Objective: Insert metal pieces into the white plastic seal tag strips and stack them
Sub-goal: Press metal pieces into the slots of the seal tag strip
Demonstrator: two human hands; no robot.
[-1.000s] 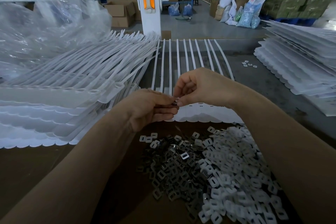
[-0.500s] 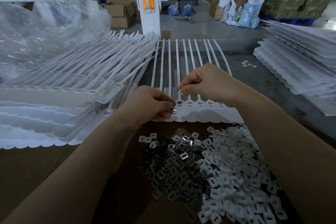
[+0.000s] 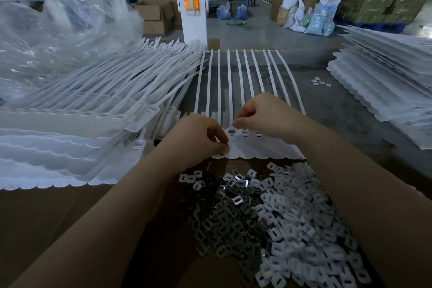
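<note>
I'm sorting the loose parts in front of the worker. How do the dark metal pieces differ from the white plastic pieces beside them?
The metal pieces are dark grey and some glint; the white plastic pieces are matte white. The metal pile lies to the left, nearer the left hand; the white pile lies to the right, under the right forearm, and looks the larger heap. Both are small, flat, rounded rectangles with a slot in the middle, heaped loosely.
</note>
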